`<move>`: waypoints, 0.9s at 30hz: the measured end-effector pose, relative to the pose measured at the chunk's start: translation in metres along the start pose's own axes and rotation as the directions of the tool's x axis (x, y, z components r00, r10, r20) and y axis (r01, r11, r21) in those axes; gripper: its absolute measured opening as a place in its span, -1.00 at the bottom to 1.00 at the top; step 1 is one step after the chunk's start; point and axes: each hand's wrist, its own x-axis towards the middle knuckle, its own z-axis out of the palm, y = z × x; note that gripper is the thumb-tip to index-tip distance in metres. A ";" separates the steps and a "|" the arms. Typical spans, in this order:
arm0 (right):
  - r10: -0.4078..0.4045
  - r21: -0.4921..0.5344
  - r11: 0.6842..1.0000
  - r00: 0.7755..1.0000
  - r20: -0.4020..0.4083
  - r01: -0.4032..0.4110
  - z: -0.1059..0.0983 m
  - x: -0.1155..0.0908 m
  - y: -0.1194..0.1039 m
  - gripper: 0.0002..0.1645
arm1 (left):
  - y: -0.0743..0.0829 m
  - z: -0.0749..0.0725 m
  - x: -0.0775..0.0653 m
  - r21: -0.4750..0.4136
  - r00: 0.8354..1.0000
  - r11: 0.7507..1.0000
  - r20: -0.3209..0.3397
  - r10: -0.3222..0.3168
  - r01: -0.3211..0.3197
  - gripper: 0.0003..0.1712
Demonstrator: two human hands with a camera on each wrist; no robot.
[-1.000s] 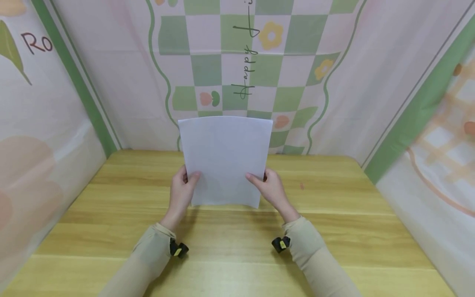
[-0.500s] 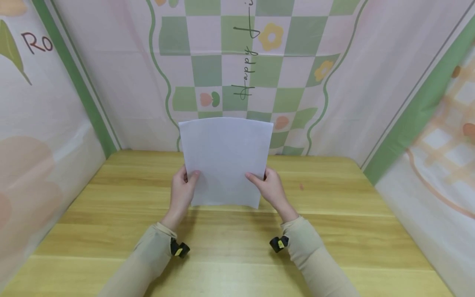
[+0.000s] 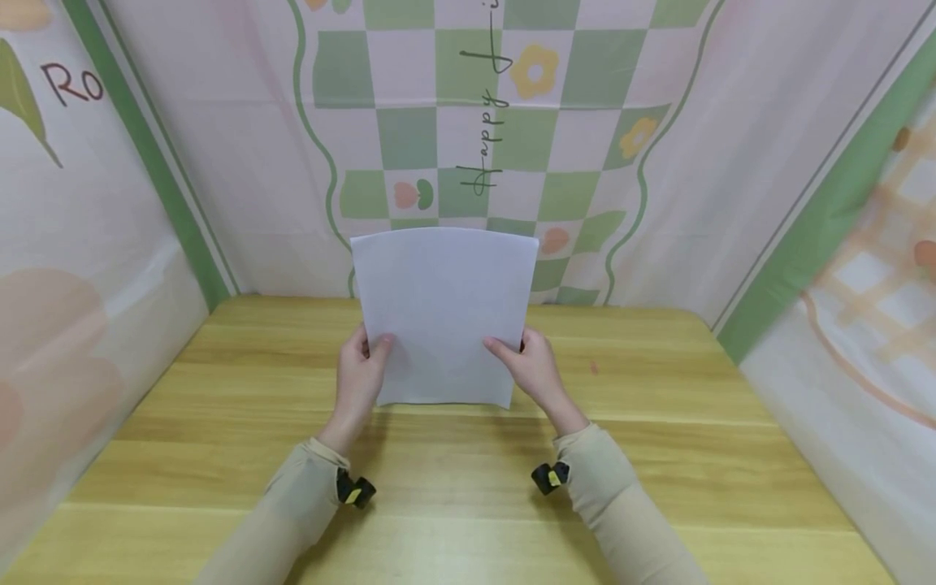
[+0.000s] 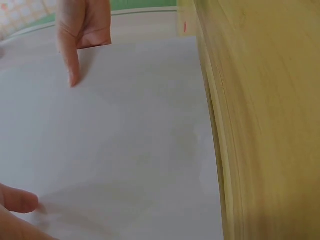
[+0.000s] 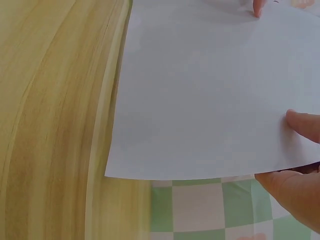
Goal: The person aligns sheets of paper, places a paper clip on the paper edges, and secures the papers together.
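A blank white sheet of paper [image 3: 446, 309] is held up between both hands, tilted upright with its top edge bowed slightly. The left hand [image 3: 357, 378] pinches its left edge, thumb on the near face and fingers behind. On the opposite edge the right hand [image 3: 537, 370] grips in the same way. In the left wrist view the paper [image 4: 130, 140] fills the middle, with the right hand [image 4: 85, 25] at its far edge. The right wrist view shows the right thumb lying on the paper [image 5: 210, 100]; the fingers behind are partly hidden.
A wood-grain table [image 3: 439, 487] lies beneath the hands. Behind it hangs a green-and-white checked curtain [image 3: 468, 130], with printed cloth walls on both sides. A small reddish mark [image 3: 595, 368] shows on the table at right.
Both hands keep the same hold on the paper, which has shifted only very slightly. The right forearm sits a touch further left than one second ago.
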 end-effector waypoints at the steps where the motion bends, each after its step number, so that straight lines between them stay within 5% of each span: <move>1: -0.003 0.001 1.000 1.000 0.000 0.003 0.000 0.000 0.000 -0.59 | 0.000 0.000 0.000 -0.003 1.000 1.000 0.001 0.001 -0.001 -0.59; 14: 0.011 0.024 1.000 1.000 0.005 -0.012 -0.007 -0.012 -0.041 -0.60 | 0.003 0.000 0.002 -0.040 1.000 0.999 -0.003 -0.009 0.009 -0.57; 27: -0.035 0.101 0.994 0.998 -0.046 0.040 -0.007 0.001 -0.016 -0.52 | 0.010 0.001 0.004 -0.072 0.996 0.997 -0.082 0.029 -0.035 -0.68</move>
